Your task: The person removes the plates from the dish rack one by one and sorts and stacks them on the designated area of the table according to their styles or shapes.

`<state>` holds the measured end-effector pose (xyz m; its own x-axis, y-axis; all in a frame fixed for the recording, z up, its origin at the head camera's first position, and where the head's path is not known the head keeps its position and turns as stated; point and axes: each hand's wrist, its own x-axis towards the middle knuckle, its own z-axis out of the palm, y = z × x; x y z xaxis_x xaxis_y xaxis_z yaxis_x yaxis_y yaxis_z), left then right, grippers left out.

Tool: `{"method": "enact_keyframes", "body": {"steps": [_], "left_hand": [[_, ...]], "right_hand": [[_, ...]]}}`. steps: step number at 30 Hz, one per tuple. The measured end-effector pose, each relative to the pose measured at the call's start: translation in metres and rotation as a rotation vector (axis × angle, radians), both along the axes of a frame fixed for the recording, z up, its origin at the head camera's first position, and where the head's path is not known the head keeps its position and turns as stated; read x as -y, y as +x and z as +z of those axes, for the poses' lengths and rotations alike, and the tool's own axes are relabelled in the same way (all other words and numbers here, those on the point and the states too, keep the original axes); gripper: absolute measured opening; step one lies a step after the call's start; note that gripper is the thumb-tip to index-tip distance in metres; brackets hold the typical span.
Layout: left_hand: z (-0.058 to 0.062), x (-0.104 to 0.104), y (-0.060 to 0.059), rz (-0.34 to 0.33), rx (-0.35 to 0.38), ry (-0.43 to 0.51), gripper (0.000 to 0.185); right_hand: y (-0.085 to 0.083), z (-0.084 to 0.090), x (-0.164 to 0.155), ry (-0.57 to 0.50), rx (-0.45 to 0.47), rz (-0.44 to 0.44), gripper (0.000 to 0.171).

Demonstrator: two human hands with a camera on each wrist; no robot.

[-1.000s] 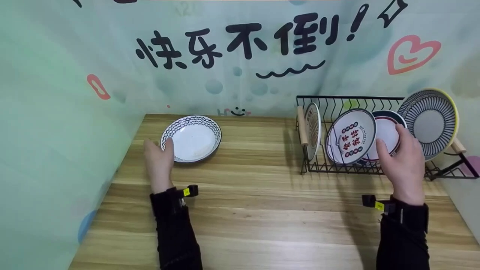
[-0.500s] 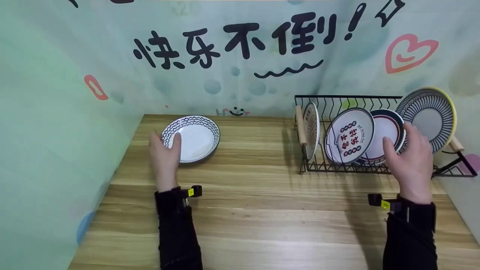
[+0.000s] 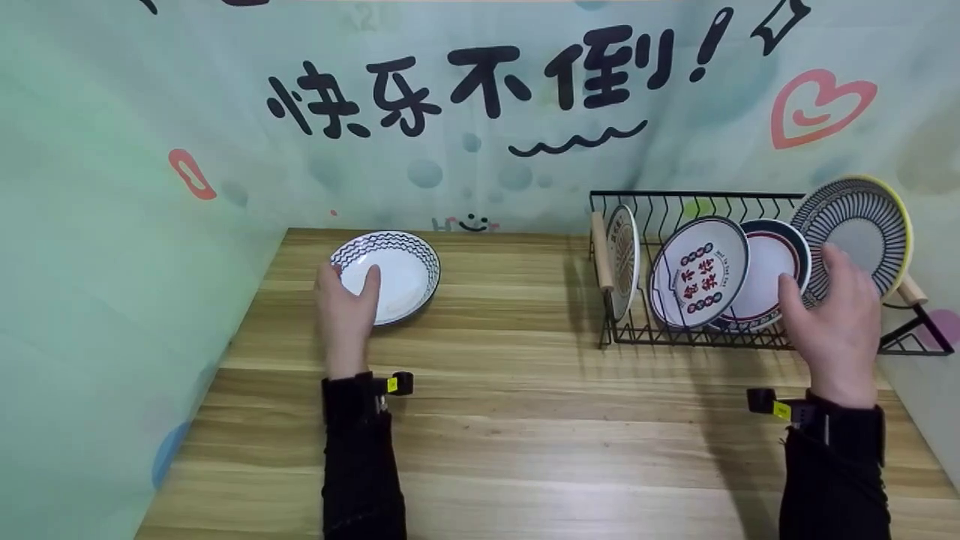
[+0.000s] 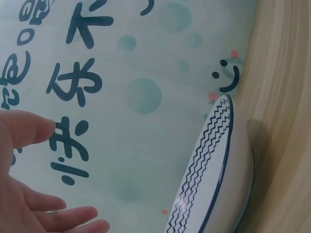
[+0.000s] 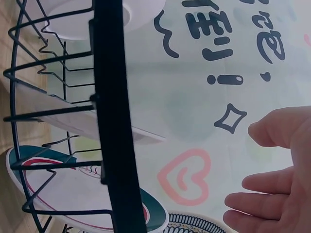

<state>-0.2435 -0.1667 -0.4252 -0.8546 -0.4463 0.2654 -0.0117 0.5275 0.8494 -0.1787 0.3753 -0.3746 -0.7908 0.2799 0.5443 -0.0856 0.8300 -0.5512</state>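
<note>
A deep white plate [image 3: 403, 281] with a black wavy-line rim sits at the table's back left. Over its near left side hovers my left hand [image 3: 346, 319], thumb and fingers spread, holding nothing; the left wrist view shows a gap between hand and plate. My right hand [image 3: 840, 330] is held in front of the black wire dish rack [image 3: 697, 195], fingers spread and apart from the plates in the right wrist view. Behind that hand stand a plate with a dark green rim [image 3: 772, 255] and a large yellow-edged plate with radiating black lines [image 3: 892, 232].
In the rack also stand a plate with red characters [image 3: 701, 270] and, at its left end, a plate seen nearly edge-on [image 3: 624, 262]. The rack has wooden handles [image 3: 602, 251]. A printed cloth [image 3: 495, 172] hangs behind the wooden table [image 3: 510, 360].
My left hand has moved right, from the plate's left edge to over its near side. The right hand has shifted right along the rack. The plates stay where they were.
</note>
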Motion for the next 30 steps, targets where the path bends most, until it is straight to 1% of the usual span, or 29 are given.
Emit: {"method": "enact_keyframes", "body": {"steps": [3, 6, 11, 18, 21, 27, 30], "left_hand": [[-0.001, -0.003, 0.000, -0.004, -0.027, -0.016, 0.070], [-0.002, -0.006, 0.000, -0.016, -0.034, -0.030, 0.075], [-0.001, -0.016, 0.000, -0.071, -0.032, -0.031, 0.080], [-0.002, -0.035, -0.003, -0.138, -0.063, -0.078, 0.081], [-0.003, -0.043, -0.003, -0.163, -0.057, -0.093, 0.082], [-0.005, -0.054, -0.006, -0.199, -0.025, -0.133, 0.080], [-0.005, -0.057, -0.006, -0.219, -0.028, -0.140, 0.081]], "right_hand": [[0.000, 0.000, -0.002, 0.002, 0.004, -0.003, 0.059], [0.000, 0.001, -0.004, 0.011, 0.001, -0.002, 0.059], [0.000, 0.001, -0.008, 0.021, -0.023, -0.006, 0.058], [-0.001, -0.004, -0.012, 0.025, -0.071, -0.005, 0.057], [-0.001, -0.005, -0.015, 0.036, -0.099, 0.001, 0.056], [-0.001, -0.002, -0.018, 0.050, -0.085, -0.020, 0.056], [0.000, -0.002, -0.021, 0.062, -0.090, -0.032, 0.056]]}}
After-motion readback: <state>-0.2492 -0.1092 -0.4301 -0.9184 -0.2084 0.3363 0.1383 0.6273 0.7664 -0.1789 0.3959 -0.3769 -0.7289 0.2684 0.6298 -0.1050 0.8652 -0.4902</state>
